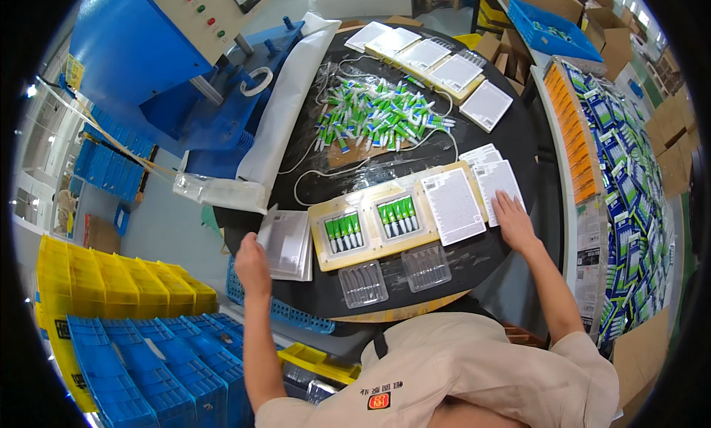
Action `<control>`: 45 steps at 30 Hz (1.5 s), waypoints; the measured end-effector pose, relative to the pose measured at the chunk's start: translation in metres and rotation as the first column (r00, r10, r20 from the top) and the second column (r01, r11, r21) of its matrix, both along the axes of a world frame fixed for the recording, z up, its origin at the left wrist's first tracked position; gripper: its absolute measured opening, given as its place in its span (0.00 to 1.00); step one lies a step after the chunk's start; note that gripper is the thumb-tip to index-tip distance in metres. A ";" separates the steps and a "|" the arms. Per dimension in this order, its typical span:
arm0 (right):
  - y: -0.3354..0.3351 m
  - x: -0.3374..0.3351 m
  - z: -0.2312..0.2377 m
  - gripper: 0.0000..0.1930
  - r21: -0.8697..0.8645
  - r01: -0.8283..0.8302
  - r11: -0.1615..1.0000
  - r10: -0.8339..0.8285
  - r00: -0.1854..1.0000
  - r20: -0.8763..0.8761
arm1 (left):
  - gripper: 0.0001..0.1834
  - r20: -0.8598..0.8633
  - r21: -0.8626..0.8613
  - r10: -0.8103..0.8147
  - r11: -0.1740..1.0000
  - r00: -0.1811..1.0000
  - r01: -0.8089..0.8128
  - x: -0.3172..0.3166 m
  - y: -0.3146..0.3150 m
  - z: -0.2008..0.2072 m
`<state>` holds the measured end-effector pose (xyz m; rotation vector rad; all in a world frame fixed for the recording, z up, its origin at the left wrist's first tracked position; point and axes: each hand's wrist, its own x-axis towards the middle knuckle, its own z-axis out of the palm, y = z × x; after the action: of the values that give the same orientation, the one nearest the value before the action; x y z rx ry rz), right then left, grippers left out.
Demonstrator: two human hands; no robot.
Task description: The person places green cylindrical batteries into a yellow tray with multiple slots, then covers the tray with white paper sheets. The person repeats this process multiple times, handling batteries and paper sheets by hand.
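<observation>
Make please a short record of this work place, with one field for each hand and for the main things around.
surface: black table
near frame: yellowish frame with green-and-white tubes in two clear pockets, and a printed card on its right part
left hand: at the left edge of a stack of white cards; grip unclear
right hand: resting on a white card by the frame's right end
front: two clear blister trays
middle: loose pile of tubes
left side: blue machine
</observation>
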<state>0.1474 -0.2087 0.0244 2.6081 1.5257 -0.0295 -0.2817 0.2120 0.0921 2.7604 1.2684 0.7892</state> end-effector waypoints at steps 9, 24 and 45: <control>-0.008 0.014 0.053 0.22 0.589 0.041 0.807 -0.001 0.998 -0.068 | 0.29 0.028 -0.239 0.084 0.968 0.996 -0.075 -0.047 -0.003 -0.018; 0.132 -0.164 0.031 0.21 0.408 -0.481 0.776 0.453 0.875 0.169 | 0.18 -0.199 -0.029 0.017 0.999 0.980 -0.024 -0.093 0.055 -0.021; 0.135 -0.174 -0.005 0.28 0.306 -0.345 0.887 0.337 0.938 0.081 | 0.19 0.041 0.241 -0.635 0.756 0.772 0.609 0.037 -0.126 -0.075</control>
<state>-0.0267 -0.0739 0.0199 2.4956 2.1124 0.3055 -0.2444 0.0860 0.0176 2.9307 0.1816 1.0304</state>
